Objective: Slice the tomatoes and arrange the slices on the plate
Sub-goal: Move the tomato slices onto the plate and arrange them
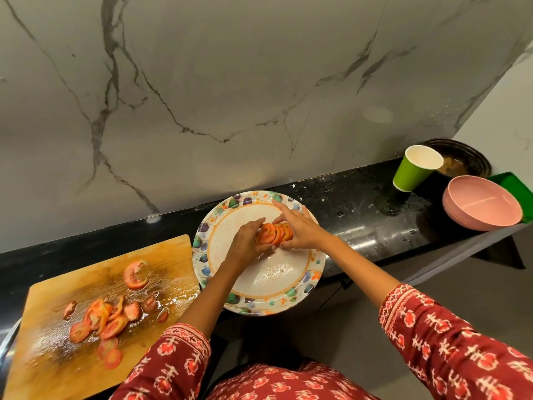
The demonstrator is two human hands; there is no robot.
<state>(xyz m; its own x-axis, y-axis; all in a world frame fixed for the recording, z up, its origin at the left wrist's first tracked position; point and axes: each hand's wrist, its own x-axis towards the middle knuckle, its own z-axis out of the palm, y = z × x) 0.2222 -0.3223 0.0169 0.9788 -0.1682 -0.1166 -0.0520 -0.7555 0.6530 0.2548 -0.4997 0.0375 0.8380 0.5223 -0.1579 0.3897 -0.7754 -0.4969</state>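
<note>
My left hand (246, 236) and my right hand (300, 230) meet over the middle of the plate (259, 293), near the centre of the frame, and between them they hold a stack of tomato slices (275, 233) pressed face to face in a short row. My left fingers are curled round the left end of the stack; my right fingers and thumb are curled round its right end, except the index finger, which points straight out toward the plate's far rim. The stack sits just above or on the plate's white centre, I cannot tell which

The plate has a border of coloured leaves and rests on the black counter (360, 223), its near edge hanging past the counter's front. To the lower left lies the wooden cutting board (57, 356), wet with juice, just beside the plate. On it are more slices (106, 321) in a loose heap, and one larger tomato piece (135, 275) apart, nearer the board's far side

At the upper right stand a green paper cup (415, 171) and a pink bowl (481, 206), well apart from the plate

My sleeves (450, 347) are red with a white pattern
</note>
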